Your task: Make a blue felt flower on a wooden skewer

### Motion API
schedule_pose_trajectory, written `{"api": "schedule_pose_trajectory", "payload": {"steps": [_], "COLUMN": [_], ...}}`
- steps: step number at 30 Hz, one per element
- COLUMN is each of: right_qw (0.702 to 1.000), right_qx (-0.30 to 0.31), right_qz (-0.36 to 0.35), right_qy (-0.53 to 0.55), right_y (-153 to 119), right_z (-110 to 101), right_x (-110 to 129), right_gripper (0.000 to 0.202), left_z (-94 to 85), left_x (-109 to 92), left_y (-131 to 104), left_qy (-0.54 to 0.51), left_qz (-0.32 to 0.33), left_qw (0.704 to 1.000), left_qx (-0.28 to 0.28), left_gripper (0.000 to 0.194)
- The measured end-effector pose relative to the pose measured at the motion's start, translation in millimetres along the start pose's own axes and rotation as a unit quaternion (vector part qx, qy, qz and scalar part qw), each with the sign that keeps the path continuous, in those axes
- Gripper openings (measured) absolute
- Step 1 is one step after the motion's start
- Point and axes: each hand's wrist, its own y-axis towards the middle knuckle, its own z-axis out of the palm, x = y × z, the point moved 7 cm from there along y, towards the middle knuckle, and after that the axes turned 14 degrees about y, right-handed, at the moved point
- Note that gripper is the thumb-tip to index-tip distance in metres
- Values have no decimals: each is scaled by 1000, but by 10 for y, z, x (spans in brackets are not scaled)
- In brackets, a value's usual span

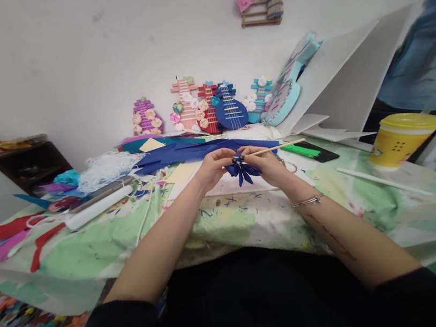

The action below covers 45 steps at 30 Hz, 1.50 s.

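My left hand (214, 169) and my right hand (268, 168) meet over the table's near middle, fingers pinched close together. Between them hangs a dark blue paper flower (244, 175), its pointed petals spreading downward. The fingertips of both hands are closed on its top, and the exact grip is partly hidden. A thin wooden stick (286, 145) juts out to the right from my right hand. Under the hands lies a white sheet (229, 188). Deep blue paper (204, 150) is spread just beyond.
A yellow lidded cup (403, 140) stands at the right, near a white stick (383, 181). A green knife (301, 150) lies behind my right hand. White string (108, 170) and a white glue gun-like bar (98, 208) are left. Decorated paper lutes (231, 112) lean on the wall.
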Motion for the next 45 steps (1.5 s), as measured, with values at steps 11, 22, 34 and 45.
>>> {"api": "schedule_pose_trajectory", "payload": {"steps": [11,22,34,45], "right_qw": [1000,1000,1000,1000], "right_qx": [-8,-4,-2,1], "right_qz": [-1,0,-1,2], "right_qy": [-6,-8,-8,-9], "right_y": [7,16,22,18], "right_z": [-19,-31,-32,-32], "right_x": [-4,-18,-19,-22], "right_gripper": [18,15,15,16], "left_z": [-10,-15,-17,1], "left_x": [1,5,15,7], "left_y": [-1,1,5,-4], "left_qy": [0,2,6,11], "left_qz": [1,-2,-3,1], "left_qw": [1000,1000,1000,1000], "left_qx": [-2,-4,-3,6], "left_gripper": [29,25,26,27]}}
